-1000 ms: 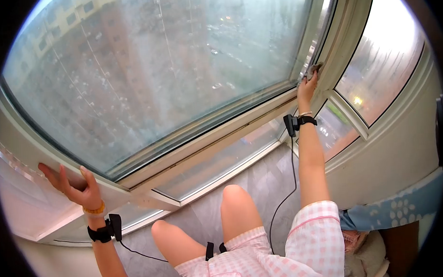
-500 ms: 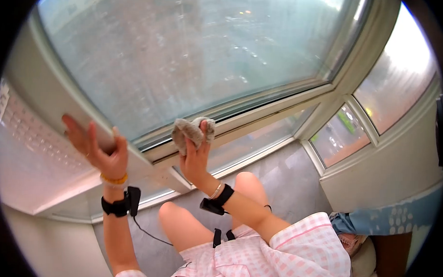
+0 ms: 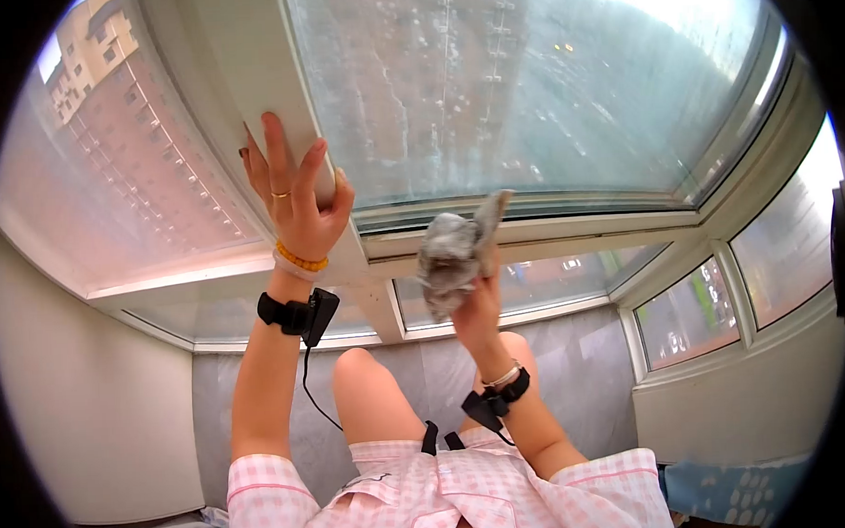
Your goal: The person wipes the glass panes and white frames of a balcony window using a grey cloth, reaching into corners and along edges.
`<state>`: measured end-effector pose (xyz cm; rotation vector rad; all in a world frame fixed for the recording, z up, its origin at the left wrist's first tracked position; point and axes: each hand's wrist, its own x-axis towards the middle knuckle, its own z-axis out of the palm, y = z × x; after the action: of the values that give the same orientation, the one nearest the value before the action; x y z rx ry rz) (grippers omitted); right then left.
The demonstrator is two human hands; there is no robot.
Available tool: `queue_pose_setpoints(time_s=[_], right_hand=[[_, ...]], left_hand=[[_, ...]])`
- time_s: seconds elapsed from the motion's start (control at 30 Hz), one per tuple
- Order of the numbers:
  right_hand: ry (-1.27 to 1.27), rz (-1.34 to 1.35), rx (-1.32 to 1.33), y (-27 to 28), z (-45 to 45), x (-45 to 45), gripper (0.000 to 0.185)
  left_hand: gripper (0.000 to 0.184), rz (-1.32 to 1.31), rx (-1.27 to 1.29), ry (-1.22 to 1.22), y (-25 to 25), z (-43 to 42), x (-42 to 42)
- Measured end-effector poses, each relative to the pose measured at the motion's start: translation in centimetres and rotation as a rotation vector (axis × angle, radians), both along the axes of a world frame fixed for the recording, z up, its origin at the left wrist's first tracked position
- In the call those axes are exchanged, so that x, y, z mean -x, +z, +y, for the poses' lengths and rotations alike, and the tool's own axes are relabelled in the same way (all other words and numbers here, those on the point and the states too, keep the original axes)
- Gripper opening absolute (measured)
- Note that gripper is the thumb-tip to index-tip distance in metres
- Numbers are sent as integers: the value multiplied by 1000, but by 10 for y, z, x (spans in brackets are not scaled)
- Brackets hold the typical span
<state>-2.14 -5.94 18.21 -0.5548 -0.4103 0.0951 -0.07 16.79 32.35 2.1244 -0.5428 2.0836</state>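
Your right hand (image 3: 478, 310) is gripping a crumpled gray cloth (image 3: 448, 254), which sits just right of the middle of the frame, bunched above your fingers with one flap sticking up to the right. The cloth overlaps the lower rail (image 3: 607, 228) of the big window in the view; you cannot tell from here whether it touches it. Your left hand (image 3: 299, 198), left of the middle, is open with fingers spread against the white post (image 3: 234, 75) at the left side of the large glass pane (image 3: 547, 101). You have a yellow bracelet (image 3: 303, 260) on that wrist and a black strap (image 3: 285, 313) lower on the forearm. Below, your knees show above the gray floor (image 3: 584, 356), and a blue patterned fabric (image 3: 742, 487) lies at the lower right.
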Motion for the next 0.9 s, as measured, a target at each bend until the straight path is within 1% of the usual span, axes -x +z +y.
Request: queue_pose_setpoints(time_s=[0.17, 0.23, 0.27, 0.33, 0.37, 0.43, 0.47, 0.53, 0.57, 0.63, 0.7, 0.77, 0.83, 0.9], right_hand=[[134, 73, -84, 11, -27, 4, 53], [-121, 127, 87, 22, -30, 4, 57], [-243, 52, 192, 28, -36, 5, 57], [-487, 25, 580, 30, -57, 5, 52], [-911, -289, 926, 27, -65, -4, 50], [-1351, -428, 1398, 24, -69, -17, 50], [-1346, -432, 1386, 19, -61, -22, 50], [-1396, -404, 1574, 6, -35, -30, 54], [-1369, -435, 1638, 1, -21, -26, 56], [-1281, -613, 1569, -1, 19, -16, 57], [-1129, -650, 1531, 24, 61, 2, 56], [-1008, -649, 1524, 28, 88, 6, 54], [-978, -683, 1512, 31, 95, 7, 51], [-930, -766, 1484, 34, 88, 1, 50]], left_hand=[[55, -3, -6, 2, -1, 0, 0], [55, 23, 0, 30, -1, 0, 0], [55, 19, -6, 40, -1, 0, 0], [55, 21, -4, 45, 0, -2, 1], [55, 18, -9, 58, 0, -1, 2], [56, 20, -5, 43, 0, -2, 2], [57, 15, -7, 37, -1, -1, 1], [58, 16, 15, 29, -2, -1, 0], [60, 23, 45, 10, -2, -1, 0], [61, 25, 44, 17, -1, 0, -1], [61, 30, 45, -14, -3, 1, -1], [62, 21, 42, -11, -2, 2, 0], [56, 39, -6, 8, -2, 1, 2], [55, 33, -8, 15, 0, 0, 2]])
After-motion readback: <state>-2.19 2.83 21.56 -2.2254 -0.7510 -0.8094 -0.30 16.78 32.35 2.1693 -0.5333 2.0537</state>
